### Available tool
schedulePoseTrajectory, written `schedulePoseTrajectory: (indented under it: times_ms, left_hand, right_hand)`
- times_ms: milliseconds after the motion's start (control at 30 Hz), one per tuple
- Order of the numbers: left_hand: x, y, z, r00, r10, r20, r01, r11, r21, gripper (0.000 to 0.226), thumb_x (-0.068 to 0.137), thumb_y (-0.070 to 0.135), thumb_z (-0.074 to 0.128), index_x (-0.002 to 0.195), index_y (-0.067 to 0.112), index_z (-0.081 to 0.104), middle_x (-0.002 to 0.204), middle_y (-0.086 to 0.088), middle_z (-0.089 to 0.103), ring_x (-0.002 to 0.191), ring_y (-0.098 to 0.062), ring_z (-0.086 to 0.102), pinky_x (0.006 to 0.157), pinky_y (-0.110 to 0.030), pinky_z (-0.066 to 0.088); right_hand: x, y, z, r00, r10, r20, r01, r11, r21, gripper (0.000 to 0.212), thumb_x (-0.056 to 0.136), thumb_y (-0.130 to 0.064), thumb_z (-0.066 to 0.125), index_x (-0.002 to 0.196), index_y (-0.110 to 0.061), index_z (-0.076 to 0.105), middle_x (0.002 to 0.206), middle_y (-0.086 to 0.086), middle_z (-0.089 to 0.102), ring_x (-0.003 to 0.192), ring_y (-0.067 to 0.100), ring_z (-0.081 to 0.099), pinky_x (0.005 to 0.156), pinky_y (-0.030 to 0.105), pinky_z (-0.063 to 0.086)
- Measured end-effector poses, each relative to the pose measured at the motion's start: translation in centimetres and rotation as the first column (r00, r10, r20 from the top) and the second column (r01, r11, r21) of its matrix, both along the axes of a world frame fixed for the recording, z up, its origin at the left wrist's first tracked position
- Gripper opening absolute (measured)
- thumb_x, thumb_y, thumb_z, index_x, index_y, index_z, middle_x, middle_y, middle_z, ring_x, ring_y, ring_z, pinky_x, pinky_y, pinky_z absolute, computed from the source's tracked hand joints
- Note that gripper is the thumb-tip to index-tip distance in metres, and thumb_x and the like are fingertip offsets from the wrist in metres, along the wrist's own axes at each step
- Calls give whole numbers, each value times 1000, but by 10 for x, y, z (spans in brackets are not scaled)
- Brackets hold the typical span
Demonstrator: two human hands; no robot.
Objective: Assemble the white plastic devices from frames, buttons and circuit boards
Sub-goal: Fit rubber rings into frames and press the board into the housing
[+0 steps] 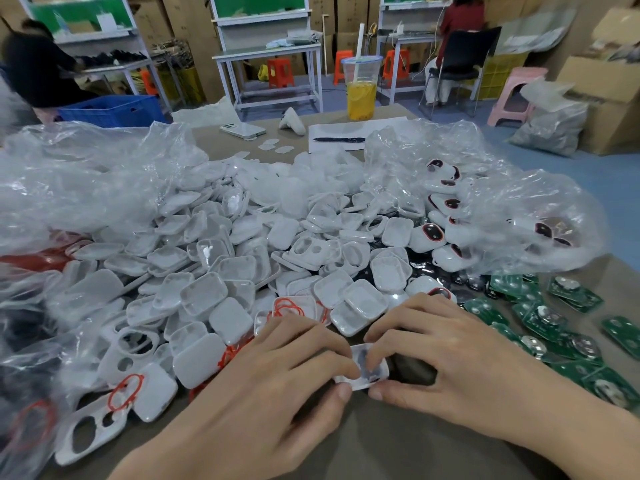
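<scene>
Left hand point(277, 372) and right hand point(450, 348), each grip pinched on one small white plastic frame point(360, 382) over the near tabletop point(381, 445), handled a part probably light, stiff and slick, best held by its rims.

A pile of shells point(242, 271) fills the middle of the desk point(398, 448). Circuit boards point(554, 327) lie by the right edge. A cup point(361, 88) stands at the far edge, behind a pen point(338, 139) on paper point(346, 129).

A factory assembly floor — steel workbenches point(266, 53), stacked cartons point(183, 26), heaped white plastic shells point(221, 265).
</scene>
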State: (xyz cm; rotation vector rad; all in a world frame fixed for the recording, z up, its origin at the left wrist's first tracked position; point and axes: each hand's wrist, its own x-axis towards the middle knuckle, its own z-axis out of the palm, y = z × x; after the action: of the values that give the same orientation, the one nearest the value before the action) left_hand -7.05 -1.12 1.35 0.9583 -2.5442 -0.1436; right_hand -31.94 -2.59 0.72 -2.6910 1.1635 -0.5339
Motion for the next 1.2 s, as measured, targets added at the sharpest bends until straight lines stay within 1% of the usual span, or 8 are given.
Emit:
schedulePoseTrajectory:
  times_ms: [167,400,633,700,867,1033,1133,1200]
  left_hand:
    - [1,0,2,999,-22,37,22,1000,20,16,102,37,51,104,34,67,113,23,60,114,-3,52,97,-27,40]
    - [-1,-1,1,999,-14,33,14,1000,12,17,101,37,51,101,32,67,111,21,59,111,-5,52,99,-29,39]
    - [1,1,-1,1000,10,-13,-10,1000,-16,19,101,36,51,104,29,69,112,18,60,109,-7,54,93,-30,43]
    - [2,-1,-2,999,28,-33,-29,999,-36,20,102,34,50,102,28,69,110,18,61,107,-8,54,90,-33,46]
    - [8,-7,-3,994,79,-71,-85,992,-96,20,102,31,51,101,27,70,108,19,62,107,-7,53,92,-29,44]
    - [16,-14,-6,979,203,-33,-205,975,-85,23,100,42,49,113,34,66,121,21,58,115,-8,52,98,-26,38]
    - [18,-19,-6,967,251,43,-249,967,-51,32,98,53,45,124,39,60,133,19,52,123,-9,47,102,-26,35]
    - [18,-20,-8,963,263,61,-260,964,-47,34,98,54,46,125,39,58,135,18,51,124,-9,47,102,-26,34]
  right_hand:
    - [1,0,0,1000,-8,5,8,1000,2,17,90,-61,60,94,-45,60,109,-28,57,107,-1,50,90,28,47]
    - [0,0,1,1000,-20,16,20,1000,8,19,89,-63,59,92,-44,61,108,-29,57,107,-3,49,91,26,47]
    - [1,0,1,1000,-23,16,22,999,25,20,89,-64,58,94,-44,60,107,-29,57,107,-3,49,91,27,47]
    - [1,0,1,1000,-21,12,21,999,27,21,89,-65,58,100,-47,57,108,-30,56,107,-3,48,92,25,46]
    - [-2,1,5,995,-71,67,67,996,57,45,86,-80,47,120,-50,49,116,-35,53,116,-8,43,98,14,34]
    - [-5,-9,16,952,-230,203,221,973,65,31,97,-66,37,119,-50,53,119,-39,51,119,-10,43,94,6,33]
    - [5,-29,24,943,-277,186,271,961,61,36,97,-62,35,124,-47,54,122,-33,54,118,-9,39,95,6,27]
    - [19,-46,28,943,-305,130,301,952,54,40,98,-58,37,132,-44,52,130,-26,52,122,-1,36,98,10,22]
